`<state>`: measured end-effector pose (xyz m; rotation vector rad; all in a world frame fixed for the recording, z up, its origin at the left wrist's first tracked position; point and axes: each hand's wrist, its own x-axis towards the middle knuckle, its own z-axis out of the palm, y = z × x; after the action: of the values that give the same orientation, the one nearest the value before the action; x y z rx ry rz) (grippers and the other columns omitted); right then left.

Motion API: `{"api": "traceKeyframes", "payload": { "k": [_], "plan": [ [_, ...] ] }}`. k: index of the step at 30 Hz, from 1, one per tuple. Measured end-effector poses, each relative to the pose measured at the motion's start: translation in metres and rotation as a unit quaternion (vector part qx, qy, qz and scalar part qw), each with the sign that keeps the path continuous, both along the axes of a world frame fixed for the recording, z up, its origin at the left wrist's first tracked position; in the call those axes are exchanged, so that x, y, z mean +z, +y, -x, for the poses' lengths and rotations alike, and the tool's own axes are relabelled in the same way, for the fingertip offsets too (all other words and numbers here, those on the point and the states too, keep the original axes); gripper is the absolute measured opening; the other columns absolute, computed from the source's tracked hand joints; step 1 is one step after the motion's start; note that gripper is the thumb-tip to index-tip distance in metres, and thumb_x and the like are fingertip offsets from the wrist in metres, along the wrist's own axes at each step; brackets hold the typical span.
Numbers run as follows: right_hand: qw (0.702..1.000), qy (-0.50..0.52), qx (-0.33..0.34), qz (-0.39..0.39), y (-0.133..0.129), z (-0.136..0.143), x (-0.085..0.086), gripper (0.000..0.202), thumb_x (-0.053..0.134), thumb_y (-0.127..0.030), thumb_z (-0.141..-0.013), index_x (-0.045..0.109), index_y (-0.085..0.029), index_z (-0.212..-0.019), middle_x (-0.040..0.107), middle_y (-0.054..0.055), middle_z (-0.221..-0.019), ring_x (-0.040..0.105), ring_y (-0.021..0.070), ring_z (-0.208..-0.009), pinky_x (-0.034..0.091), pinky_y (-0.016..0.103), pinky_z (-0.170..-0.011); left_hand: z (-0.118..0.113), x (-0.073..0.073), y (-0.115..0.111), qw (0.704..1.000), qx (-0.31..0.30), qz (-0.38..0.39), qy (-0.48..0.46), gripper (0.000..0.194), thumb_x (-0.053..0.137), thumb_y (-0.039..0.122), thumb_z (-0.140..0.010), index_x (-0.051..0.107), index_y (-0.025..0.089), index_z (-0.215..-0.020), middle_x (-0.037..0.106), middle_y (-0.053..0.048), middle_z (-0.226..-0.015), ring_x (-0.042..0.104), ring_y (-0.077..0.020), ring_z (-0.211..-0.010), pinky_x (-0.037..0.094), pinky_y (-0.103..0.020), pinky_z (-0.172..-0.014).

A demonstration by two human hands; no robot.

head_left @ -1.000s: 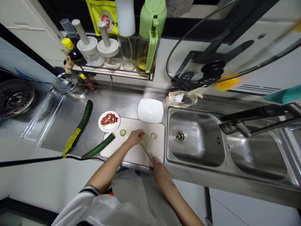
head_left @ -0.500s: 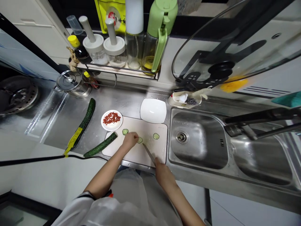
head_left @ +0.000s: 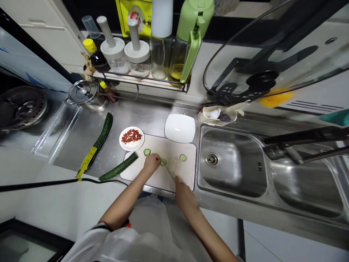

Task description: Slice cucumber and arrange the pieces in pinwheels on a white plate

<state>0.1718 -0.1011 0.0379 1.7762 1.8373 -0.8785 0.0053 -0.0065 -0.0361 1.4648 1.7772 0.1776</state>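
On the pale cutting board (head_left: 155, 178), my left hand (head_left: 151, 163) is closed in a pinch beside a cucumber slice (head_left: 163, 162). What its fingertips hold, if anything, is too small to make out. My right hand (head_left: 185, 194) grips a knife (head_left: 170, 171), whose tip reaches that same slice. Another cucumber slice (head_left: 147, 152) lies to the left, and a third slice (head_left: 183, 157) to the right. A cut cucumber (head_left: 119, 167) rests partly on the board's left edge. Small red pieces (head_left: 132, 136) sit in a round white dish (head_left: 123, 145) behind the board.
A white plate (head_left: 180, 128) stands at the board's back edge. Further left lie a whole cucumber (head_left: 104, 129) and a lidded pot (head_left: 87, 96). On the right is a steel sink (head_left: 231, 163). A condiment rack (head_left: 141, 80) and a glass lid (head_left: 245, 47) are on the wall.
My right hand and the knife have shifted slightly left, closer to the middle slice. My left hand stays by that slice. The whole view has shifted a little.
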Motion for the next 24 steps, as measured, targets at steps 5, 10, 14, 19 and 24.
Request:
{"api": "traceKeyframes", "payload": {
  "k": [5, 10, 14, 19, 24],
  "plan": [
    [1.0, -0.016, 0.021, -0.01, 0.005, 0.001, 0.004, 0.049, 0.028, -0.001, -0.086, 0.043, -0.014, -0.13, 0.067, 0.014, -0.096, 0.066, 0.0223, -0.089, 0.048, 0.027, -0.067, 0.002, -0.004, 0.0, 1.0, 0.003, -0.008, -0.012, 0.017, 0.056, 0.016, -0.073, 0.072, 0.019, -0.076, 0.071, -0.003, -0.079, 0.063, -0.0155, -0.076, 0.046, -0.024, -0.073],
    [0.999, -0.022, 0.027, -0.019, 0.006, 0.001, 0.003, 0.048, 0.026, -0.001, -0.087, 0.046, -0.015, -0.128, 0.068, 0.014, -0.095, 0.067, 0.0225, -0.09, 0.048, 0.027, -0.067, 0.002, -0.006, 0.001, 1.0, 0.003, 0.002, -0.01, 0.016, 0.056, 0.017, -0.072, 0.072, 0.018, -0.075, 0.071, -0.002, -0.079, 0.063, -0.015, -0.076, 0.046, -0.024, -0.074],
    [0.999, -0.021, 0.034, -0.022, 0.006, 0.001, 0.002, 0.049, 0.025, -0.001, -0.087, 0.044, -0.015, -0.13, 0.067, 0.015, -0.095, 0.067, 0.0227, -0.089, 0.049, 0.027, -0.067, 0.003, -0.007, 0.001, 1.0, 0.002, 0.005, -0.014, 0.016, 0.056, 0.017, -0.073, 0.072, 0.018, -0.076, 0.071, -0.003, -0.08, 0.063, -0.0154, -0.077, 0.046, -0.024, -0.074],
    [0.999, -0.028, 0.038, -0.021, 0.01, 0.002, 0.008, 0.047, 0.025, -0.002, -0.088, 0.046, -0.016, -0.127, 0.067, 0.014, -0.094, 0.067, 0.0229, -0.089, 0.049, 0.028, -0.067, 0.003, -0.011, 0.002, 1.0, 0.001, 0.001, -0.013, 0.018, 0.055, 0.017, -0.073, 0.072, 0.018, -0.077, 0.072, -0.003, -0.081, 0.064, -0.016, -0.079, 0.046, -0.024, -0.074],
    [0.999, -0.023, 0.048, -0.01, 0.015, 0.001, 0.009, 0.048, 0.028, -0.002, -0.087, 0.043, -0.014, -0.132, 0.067, 0.016, -0.097, 0.066, 0.0215, -0.091, 0.049, 0.027, -0.07, 0.003, -0.01, 0.002, 1.0, -0.003, 0.009, -0.005, 0.017, 0.056, 0.018, -0.073, 0.073, 0.017, -0.077, 0.072, -0.004, -0.083, 0.064, -0.0162, -0.081, 0.046, -0.024, -0.075]
  ]
}}
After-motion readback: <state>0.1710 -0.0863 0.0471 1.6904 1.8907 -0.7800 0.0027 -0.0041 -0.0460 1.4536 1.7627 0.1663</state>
